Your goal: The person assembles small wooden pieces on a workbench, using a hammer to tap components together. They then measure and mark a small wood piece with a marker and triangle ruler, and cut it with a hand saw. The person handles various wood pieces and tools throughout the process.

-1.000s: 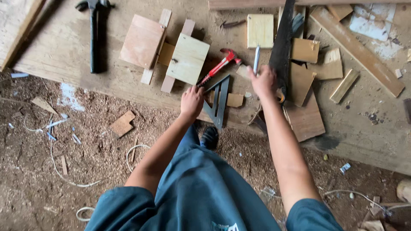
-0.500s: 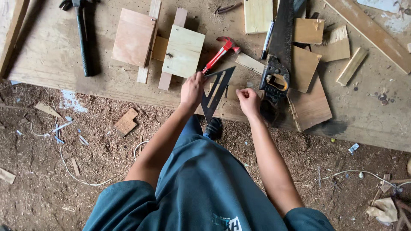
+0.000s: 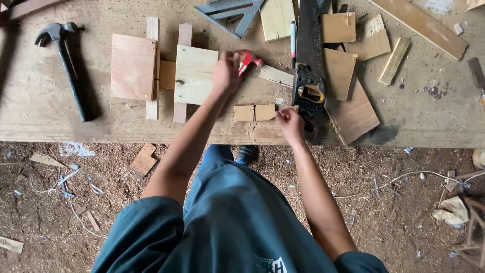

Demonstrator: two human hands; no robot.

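Red-handled tool [image 3: 247,59], small and partly hidden, sits in the left hand [image 3: 226,72], whose fingers are curled shut round it, above the pale square plywood panel [image 3: 195,75] near the middle of the rough wooden workbench [image 3: 40,106]; what kind of tool it is cannot be told; the right hand [image 3: 289,123] rests at the bench's near edge, fingers bent and touching the right end of two small tan wood blocks [image 3: 254,112] lying end to end; whether it pinches them cannot be told. Just beside that hand lies a black-handled handsaw [image 3: 308,76], handle toward the near edge; a black claw hammer [image 3: 68,65] lies well apart toward the left end; a grey metal triangular square [image 3: 230,15] lies at the far edge. The risk, as I judge it: the blocks sit close to the near edge and could be nudged off onto the sawdust floor [image 3: 60,202]; the right hand could brush the saw's teeth.
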